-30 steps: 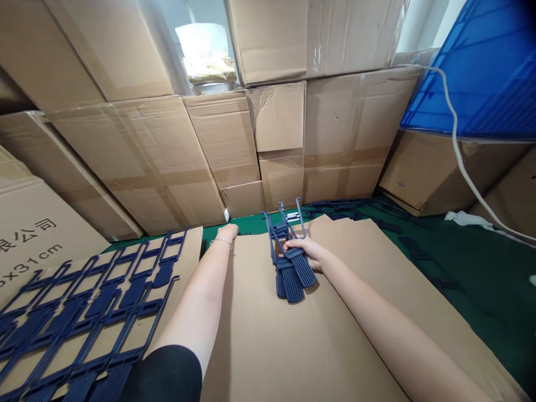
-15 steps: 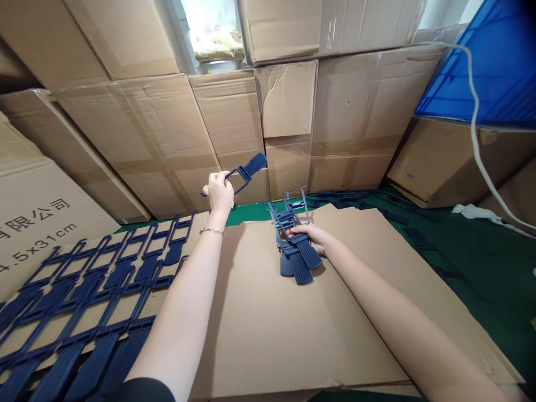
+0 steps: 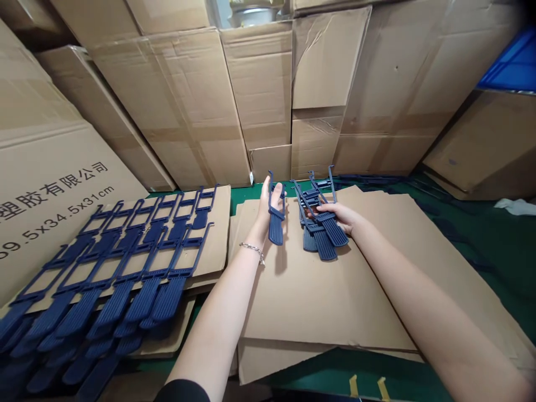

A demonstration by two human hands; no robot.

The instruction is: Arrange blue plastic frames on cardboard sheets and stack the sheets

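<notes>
My left hand (image 3: 268,205), fingers pointing up, holds one dark blue plastic piece (image 3: 276,228). The piece has an open frame with a hooked top end and a ribbed paddle hanging down. To its right, my right hand (image 3: 341,216) grips a bunch of like dark blue plastic pieces (image 3: 324,244). Their ribbed paddles fan out toward me and their hooked ends point away. The bunch is at the far part of a flat cardboard sheet (image 3: 310,301); whether it rests on the cardboard I cannot tell. My right fingertips are partly hidden among the frames.
Rows of overlapping dark blue pieces (image 3: 119,307) lie on cardboard (image 3: 214,245) at the left. Cardboard boxes (image 3: 192,100) form a wall behind. More dark pieces lie on the green surface (image 3: 473,240) at the right. A white cloth (image 3: 515,207) lies at the far right.
My left hand has come right and down, closer to the bunch, and its piece now hangs paddle down. My right hand still holds the bunch. The view has shifted left and down.
</notes>
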